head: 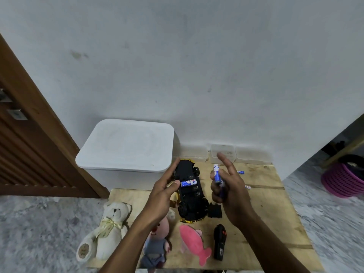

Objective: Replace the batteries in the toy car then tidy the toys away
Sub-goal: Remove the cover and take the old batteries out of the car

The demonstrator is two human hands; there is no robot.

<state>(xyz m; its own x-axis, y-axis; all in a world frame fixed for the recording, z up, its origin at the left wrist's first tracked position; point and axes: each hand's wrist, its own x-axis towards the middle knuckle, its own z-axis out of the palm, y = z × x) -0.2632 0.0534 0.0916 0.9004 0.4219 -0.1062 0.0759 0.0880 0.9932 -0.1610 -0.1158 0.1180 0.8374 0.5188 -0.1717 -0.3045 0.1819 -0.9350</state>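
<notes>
The toy car (190, 196) lies upside down on the wooden board (266, 213), black underside up, yellow body showing at the edges. My left hand (165, 191) grips the car's left side, thumb pressing a blue-and-white battery (188, 183) at the battery bay. My right hand (226, 186) hovers to the right of the car, holding another blue-and-white battery (216, 173) upright, with something purple in the palm. The black battery cover (215, 210) lies beside the car. Two more batteries (241, 172) (247, 187) lie on the board behind my right hand.
A white lidded storage box (126, 146) stands at the back left against the wall. A white teddy bear (107, 229), a pig doll (157, 243), a pink plush fish (194, 243) and a black remote control (220, 242) lie near me. Small clear containers (222, 152) line the wall. A purple basket (343, 180) stands at the right.
</notes>
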